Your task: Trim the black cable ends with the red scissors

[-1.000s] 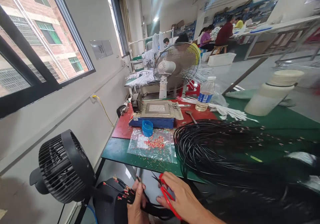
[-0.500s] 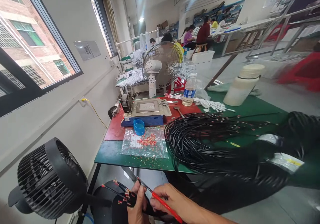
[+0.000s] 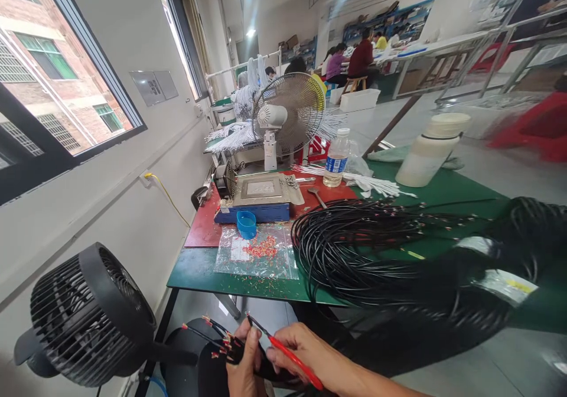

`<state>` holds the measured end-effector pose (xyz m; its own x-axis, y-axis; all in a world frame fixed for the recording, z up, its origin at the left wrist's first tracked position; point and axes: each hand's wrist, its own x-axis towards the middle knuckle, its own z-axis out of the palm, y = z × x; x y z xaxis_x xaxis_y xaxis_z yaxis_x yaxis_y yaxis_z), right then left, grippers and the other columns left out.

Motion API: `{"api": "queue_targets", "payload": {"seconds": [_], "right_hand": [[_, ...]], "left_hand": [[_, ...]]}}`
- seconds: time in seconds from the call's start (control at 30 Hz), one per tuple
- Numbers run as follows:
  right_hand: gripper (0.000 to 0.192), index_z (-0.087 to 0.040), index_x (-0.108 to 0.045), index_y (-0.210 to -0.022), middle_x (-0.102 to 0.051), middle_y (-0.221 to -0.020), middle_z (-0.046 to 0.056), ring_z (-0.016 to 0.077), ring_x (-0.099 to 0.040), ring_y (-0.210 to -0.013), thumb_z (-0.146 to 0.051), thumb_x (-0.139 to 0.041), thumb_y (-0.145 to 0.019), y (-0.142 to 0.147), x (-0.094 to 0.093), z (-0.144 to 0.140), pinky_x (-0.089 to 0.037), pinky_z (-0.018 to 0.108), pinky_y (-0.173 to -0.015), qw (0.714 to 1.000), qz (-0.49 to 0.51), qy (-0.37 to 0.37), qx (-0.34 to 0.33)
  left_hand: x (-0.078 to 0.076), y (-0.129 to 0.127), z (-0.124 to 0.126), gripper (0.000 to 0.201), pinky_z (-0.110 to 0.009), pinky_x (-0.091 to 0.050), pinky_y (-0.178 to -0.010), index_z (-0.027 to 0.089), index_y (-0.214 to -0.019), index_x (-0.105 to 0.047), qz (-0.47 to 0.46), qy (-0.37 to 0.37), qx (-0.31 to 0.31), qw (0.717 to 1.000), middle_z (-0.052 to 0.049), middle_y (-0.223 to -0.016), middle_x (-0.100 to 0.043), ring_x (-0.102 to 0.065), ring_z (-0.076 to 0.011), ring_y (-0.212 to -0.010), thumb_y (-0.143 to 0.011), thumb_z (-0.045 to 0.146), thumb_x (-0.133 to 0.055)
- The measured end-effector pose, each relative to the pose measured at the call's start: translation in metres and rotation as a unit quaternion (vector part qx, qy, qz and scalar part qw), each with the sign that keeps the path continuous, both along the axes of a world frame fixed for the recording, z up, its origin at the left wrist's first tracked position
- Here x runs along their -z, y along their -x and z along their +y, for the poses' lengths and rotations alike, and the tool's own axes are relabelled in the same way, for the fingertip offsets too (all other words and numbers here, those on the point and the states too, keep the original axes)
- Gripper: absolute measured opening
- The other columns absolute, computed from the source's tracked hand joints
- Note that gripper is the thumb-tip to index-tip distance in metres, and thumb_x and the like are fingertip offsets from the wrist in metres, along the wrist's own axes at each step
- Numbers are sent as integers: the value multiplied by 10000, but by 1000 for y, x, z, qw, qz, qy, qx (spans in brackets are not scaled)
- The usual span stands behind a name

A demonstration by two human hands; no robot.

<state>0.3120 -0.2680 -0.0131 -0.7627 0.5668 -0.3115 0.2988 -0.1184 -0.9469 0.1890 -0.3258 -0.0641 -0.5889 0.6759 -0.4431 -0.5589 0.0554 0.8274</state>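
Pinched in the left hand (image 3: 243,364) was a bundle of thin black wires with red and bare-metal tips (image 3: 219,339), fingers closed around it just below the fanned-out ends, low in the view in front of the table edge. The right hand (image 3: 310,355) was closed on a pair of red-handled tweezers or fine snips (image 3: 287,354), whose dark point lay against the top of the bundle beside the left thumb; whether the point actually gripped a wire tip was too small to tell. Against the picture half a second before, almost nothing had moved: the tool's tip had crept slightly nearer the wire ends and the head had steadied after the wider swing seen a second before, so by my reading the work had settled on one wire end. Just beyond the hands lay a large coil of black cable (image 3: 354,249) spread over the green table top (image 3: 195,273), trailing off to the right. Left of the coil sat a clear plastic bag strewn with small red pieces (image 3: 259,252), a small blue cup (image 3: 246,224) and a flat grey-and-blue bench device (image 3: 261,199). A round black floor fan (image 3: 88,314) stood to the left.
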Motion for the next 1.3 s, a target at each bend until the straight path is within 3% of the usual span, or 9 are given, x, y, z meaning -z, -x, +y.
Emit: {"api": "queue_targets", "payload": {"seconds": [0.1,0.37,0.67,0.97,1.1,1.3], "right_hand": [[539,-88,-636,-652,-359,-467,-39,36,-282,-412,-606,-505,-718,0,1,0,-212,156,-375,1000,4,7,0],[525,-89,-642,-646,-369,-450,-37,39,-288,-411,-584,-494,-742,1,8,-2,-205,164,-381,1000,-5,-12,7],[472,-96,-640,-635,-358,-419,-43,39,-291,-384,-541,-522,-737,1,6,-3,-169,168,-362,1000,-15,-17,15],[424,-108,-605,-596,-379,-439,-42,41,-305,-378,-509,-541,-720,3,4,-5,-200,165,-360,999,-6,43,32],[418,-103,-632,-638,-392,-436,-37,52,-333,-390,-489,-512,-746,0,2,-2,-208,168,-372,999,-41,-17,20],[387,-103,-623,-601,-409,-444,-30,61,-354,-434,-417,-483,-778,-2,2,-1,-209,177,-414,987,-81,-142,-3]], "left_hand": [[0,0,-1,378,-171,-186,-369,151,-837,-632,5,-7,20,1000,120,-345,-261,-274,-6,-313,-533,364,-705],[0,-2,0,436,-187,-244,-335,166,-857,-635,-29,-5,3,1000,121,-349,-265,-277,-21,-298,-490,383,-728],[17,5,0,391,-153,-176,-372,160,-846,-649,-15,-19,-1,1000,113,-311,-276,-280,-1,-299,-513,353,-721],[7,1,0,393,-162,-197,-337,155,-814,-659,-13,-6,-4,1000,118,-327,-267,-263,0,-293,-488,360,-736],[2,-1,-1,429,-165,-248,-338,145,-808,-670,25,10,-39,999,109,-344,-329,-309,-5,-324,-430,321,-770],[-7,-6,1,441,-216,-452,-477,147,-785,-683,55,32,-73,995,10,-532,-606,-564,-105,-522,-389,315,-784]]}}
